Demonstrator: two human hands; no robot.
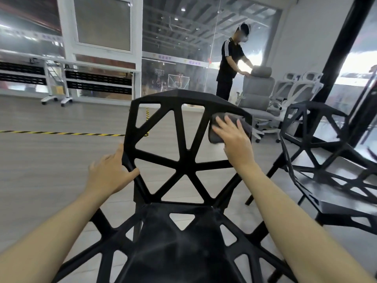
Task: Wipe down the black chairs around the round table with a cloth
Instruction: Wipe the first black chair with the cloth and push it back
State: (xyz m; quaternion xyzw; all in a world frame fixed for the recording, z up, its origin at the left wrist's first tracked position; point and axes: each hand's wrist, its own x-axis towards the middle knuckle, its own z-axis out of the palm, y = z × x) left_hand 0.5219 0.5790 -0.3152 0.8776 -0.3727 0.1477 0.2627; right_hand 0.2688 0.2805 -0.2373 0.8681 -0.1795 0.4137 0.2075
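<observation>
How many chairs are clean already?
Can't tell any is finished. Right now the right hand presses the grey cloth on the near black chair's backrest while the left hand steadies it. Its dusty seat and the second black chair look left.

Two bare, sleeveless forearms, ringless fingers [221,124].

Open floor [51,156] is lying free left of the near black chair [175,152]. Its backrest struts are leaving triangular gaps, floor showing through. A second black chair [318,160] is crowding the right side; a black pillar [344,58] is standing behind it.
</observation>
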